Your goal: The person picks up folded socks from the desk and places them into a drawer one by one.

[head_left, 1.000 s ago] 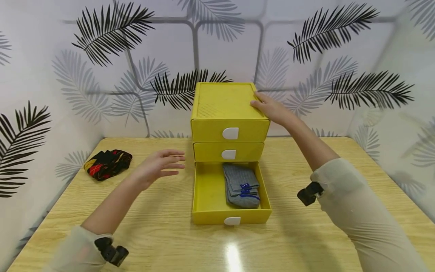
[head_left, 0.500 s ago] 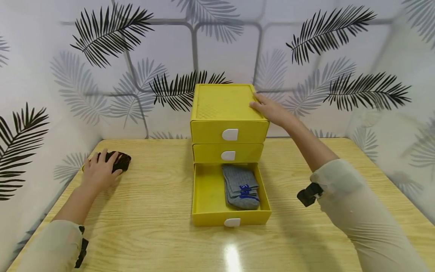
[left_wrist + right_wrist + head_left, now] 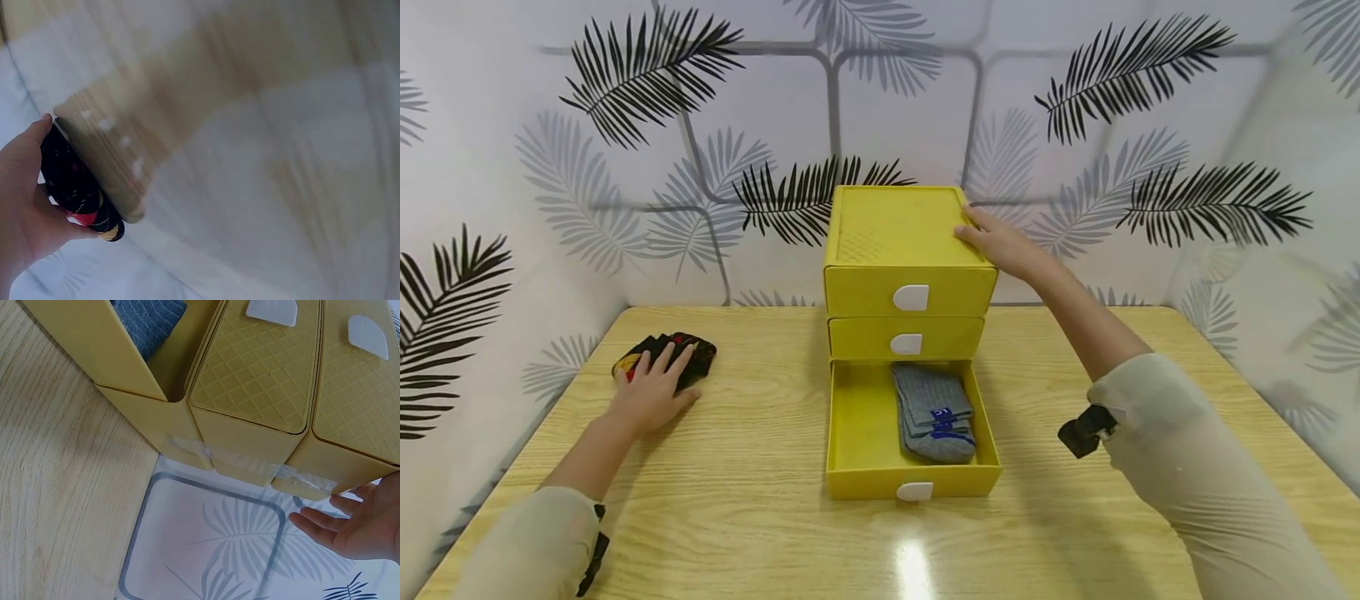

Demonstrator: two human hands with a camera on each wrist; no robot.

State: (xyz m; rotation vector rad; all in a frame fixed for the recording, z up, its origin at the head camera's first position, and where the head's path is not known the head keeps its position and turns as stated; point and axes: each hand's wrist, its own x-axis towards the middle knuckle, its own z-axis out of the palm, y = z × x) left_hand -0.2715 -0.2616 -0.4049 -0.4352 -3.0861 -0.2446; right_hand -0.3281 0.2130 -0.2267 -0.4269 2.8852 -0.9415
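At the table's left side my left hand (image 3: 647, 393) holds a folded black cloth (image 3: 703, 357) with red and yellow patches. In the left wrist view the thumb and fingers lie along both ends of this cloth (image 3: 69, 175). My right hand (image 3: 1003, 243) rests on the right edge of the yellow drawer unit (image 3: 910, 225), near its top back corner; in the right wrist view its fingers (image 3: 319, 531) look straight. The bottom drawer (image 3: 857, 482) is pulled out, with folded grey socks (image 3: 934, 408) in its right half. The upper two drawers are closed.
The wooden table (image 3: 737, 500) spreads in front and to both sides of the drawer unit. A leaf-patterned curtain (image 3: 895, 100) stands behind and at the sides. Each drawer front has a white tab (image 3: 915, 492).
My left hand came from beside the drawer unit out to the black cloth on the left. The cloth has since shifted a little to the right. My right hand stays on the unit.
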